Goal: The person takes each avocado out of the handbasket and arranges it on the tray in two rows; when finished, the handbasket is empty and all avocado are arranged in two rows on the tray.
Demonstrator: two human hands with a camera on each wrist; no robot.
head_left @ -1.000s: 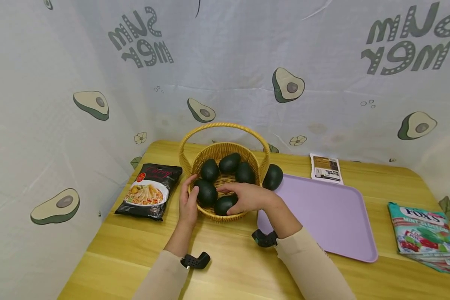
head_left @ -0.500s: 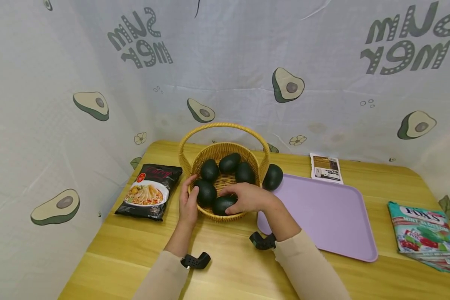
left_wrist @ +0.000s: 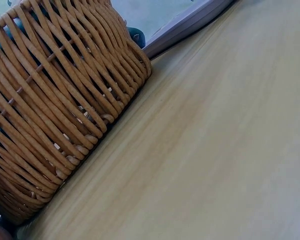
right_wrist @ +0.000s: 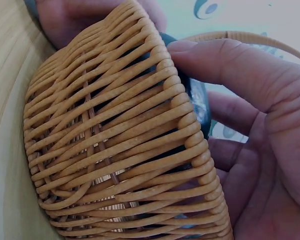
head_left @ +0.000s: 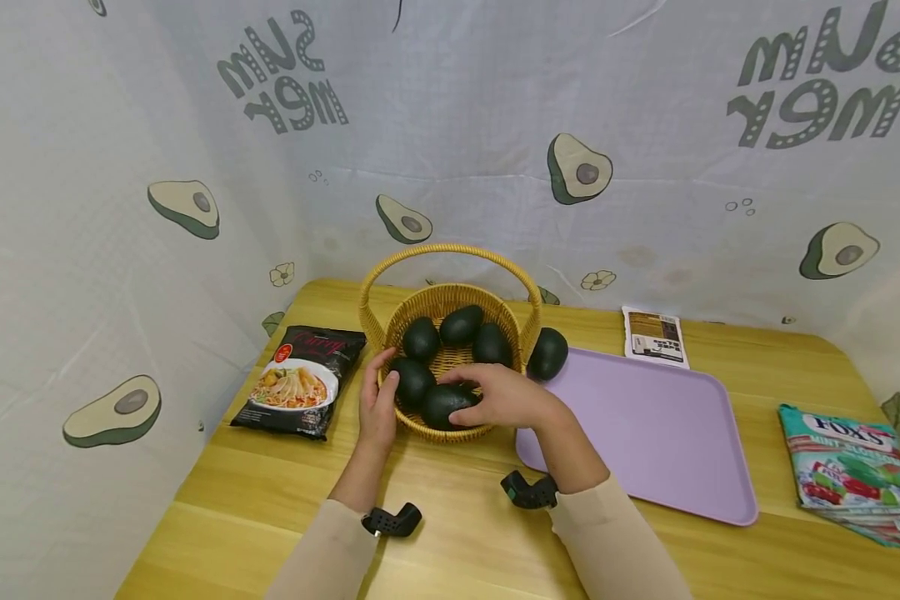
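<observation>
Wicker basket [head_left: 450,310] stands on the wooden table [head_left: 450,533], mid-left, handle arching over it. Five dark avocados inside; a sixth avocado [head_left: 548,353] lies outside, just right of the basket, at the far left corner of the lilac tray [head_left: 645,433].

Right hand [head_left: 499,395] reaches over the near rim, fingers and thumb curled round the nearest avocado [head_left: 441,405], which sits low in the basket against the near wall. Right wrist view confirms: thumb [right_wrist: 230,62] over the rim, dark fruit skin [right_wrist: 199,102] between thumb and fingers.

Left hand [head_left: 378,404] on the basket's near-left side, thumb at the rim beside another avocado [head_left: 412,379]; whether it clasps the wicker or merely rests there, cannot tell.

Noodle packet [head_left: 300,382] left of basket. Small sachet [head_left: 653,336] beyond tray. Candy bag [head_left: 855,471] far right
</observation>
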